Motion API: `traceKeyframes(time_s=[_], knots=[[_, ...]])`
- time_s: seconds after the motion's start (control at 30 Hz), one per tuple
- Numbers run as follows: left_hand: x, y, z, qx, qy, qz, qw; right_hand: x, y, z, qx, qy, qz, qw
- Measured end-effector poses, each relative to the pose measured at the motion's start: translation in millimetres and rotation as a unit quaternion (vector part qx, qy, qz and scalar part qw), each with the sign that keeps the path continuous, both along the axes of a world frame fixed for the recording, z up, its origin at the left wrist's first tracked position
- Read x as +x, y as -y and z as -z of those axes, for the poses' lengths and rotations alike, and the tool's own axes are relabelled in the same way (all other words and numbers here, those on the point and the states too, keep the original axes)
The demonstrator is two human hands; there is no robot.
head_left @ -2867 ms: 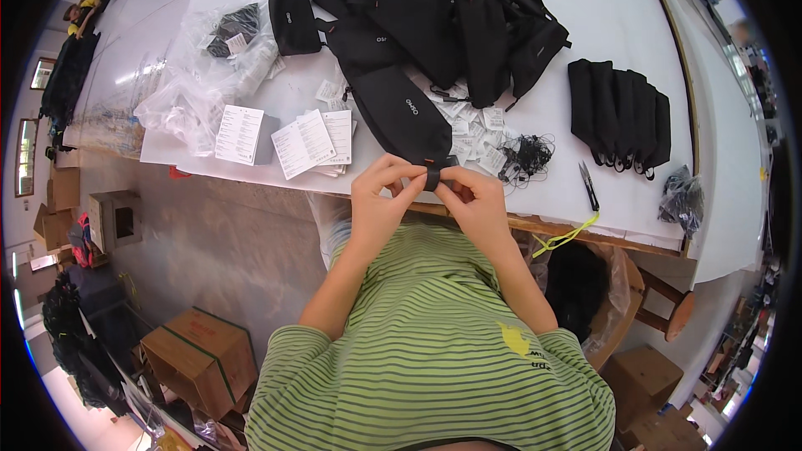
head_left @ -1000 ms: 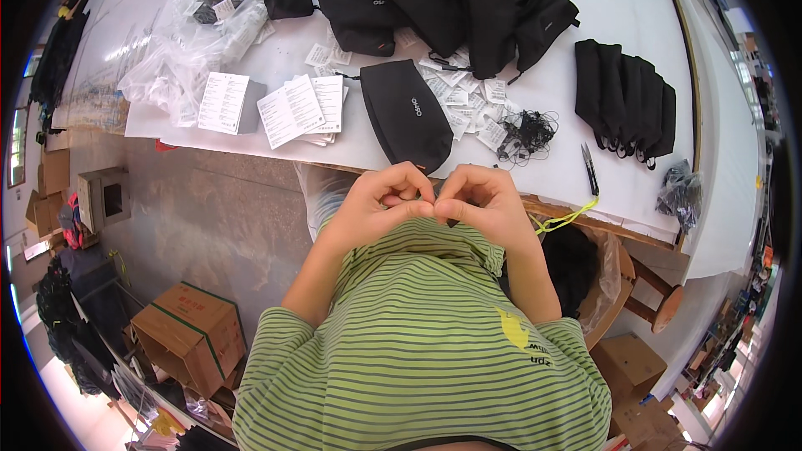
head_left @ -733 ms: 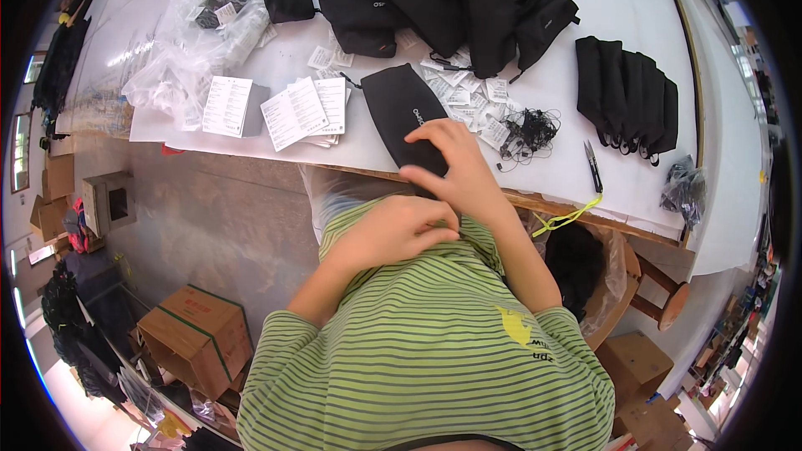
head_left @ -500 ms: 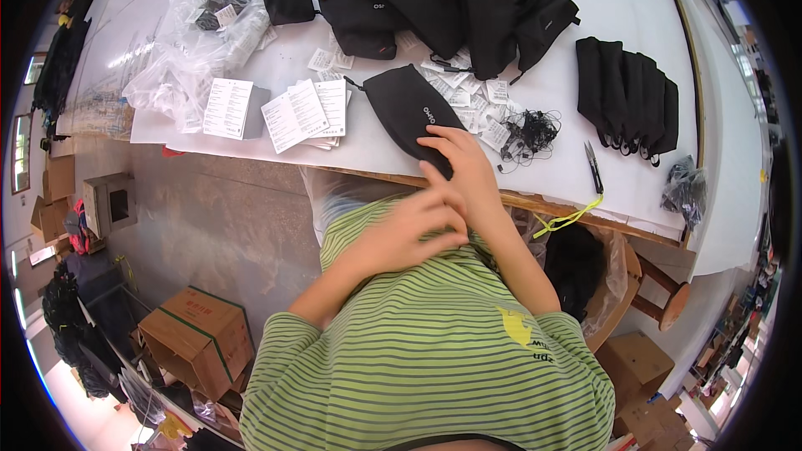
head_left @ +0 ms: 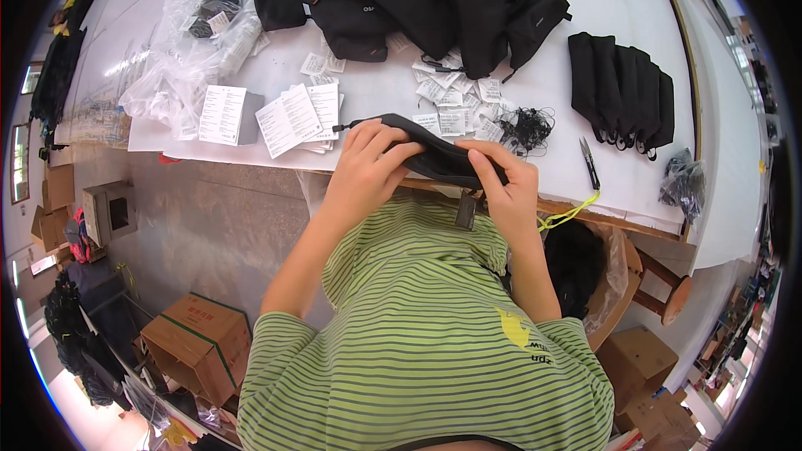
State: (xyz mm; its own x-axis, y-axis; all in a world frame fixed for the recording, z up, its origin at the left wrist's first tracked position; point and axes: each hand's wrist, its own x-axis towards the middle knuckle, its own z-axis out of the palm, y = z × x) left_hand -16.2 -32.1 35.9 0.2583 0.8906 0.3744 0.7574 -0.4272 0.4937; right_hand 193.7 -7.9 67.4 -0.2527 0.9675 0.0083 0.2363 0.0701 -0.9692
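"Pouch (head_left: 440, 164) first. Where?"

"Middle of view, over the near edge of the white table (head_left: 539, 88). Can't tell if its underside touches the top."

"Hands?"

"Both clamped on it, apart from each other. Left hand (head_left: 366, 165) at 9 o'clock, fingers bent over the cloth, thumb hidden. Right hand (head_left: 511, 192) at 4 o'clock, pinching the other end."

"How does it handle?"

"Light and soft, I'd guess. It bows between the hands, so limp but with a bit of body. Dull black cloth, probably not slippery, nothing fragile. Likely sags or twists if held from one end only."

"Best hold?"

"Both ends, on the cloth itself. Leave alone the small dark tag (head_left: 466, 211), hanging at 5 o'clock, and the short black pull (head_left: 338, 128) poking out at 10. Those look like the weak bits."

"Surroundings, clock from the pouch?"

"Heap of black pouches (head_left: 418, 8) at 12, white labels (head_left: 454, 108) at 1, tangled black cords (head_left: 528, 127) at 2. Row of black pouches (head_left: 622, 100) also at 2, farther out. Snips (head_left: 592, 170) at 3. White cards (head_left: 292, 121) between 9 and 10, clear plastic (head_left: 171, 92) beyond them."
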Motion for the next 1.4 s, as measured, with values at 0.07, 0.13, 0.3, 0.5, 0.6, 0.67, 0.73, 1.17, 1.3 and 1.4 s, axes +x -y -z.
traceKeyframes(time_s=[0.07,0.13,0.3,0.5,0.6,0.67,0.73,1.17,1.3,1.4], knots=[[0.5,1.0,0.1,0.017,0.007,0.015,1.000,1.8,-0.4,3.3,-0.008,-0.022,0.001,1.000],[3.8,7.4,0.2,0.028,0.014,0.014,0.999,3.4,-2.8,4.4,-0.016,-0.044,0.003,0.999],[4.7,15.2,12.0,0.009,0.019,0.020,1.000,-2.1,-4.8,8.7,-0.050,0.017,-0.091,0.994],[11.4,18.1,15.1,-0.034,0.049,0.041,0.997,4.9,-2.9,17.2,-0.056,0.116,-0.124,0.984],[12.0,19.2,13.0,-0.038,0.059,0.044,0.997,5.5,0.8,17.2,-0.035,0.135,-0.107,0.984],[10.1,18.6,14.1,-0.041,0.062,0.050,0.996,3.6,0.1,16.7,-0.022,0.140,-0.105,0.984],[9.4,19.5,18.0,-0.031,0.078,0.060,0.995,2.1,0.7,16.4,-0.006,0.150,-0.108,0.983],[11.5,23.3,-12.2,-0.107,-0.006,0.069,0.992,-16.4,-17.0,32.0,0.103,0.109,-0.023,0.988],[8.8,8.0,-7.7,-0.250,-0.114,0.064,0.959,-23.8,-39.6,55.5,0.085,0.046,-0.068,0.993],[5.5,0.1,5.1,-0.258,-0.096,0.052,0.960,-18.6,-44.4,55.1,0.070,0.038,-0.092,0.993]])
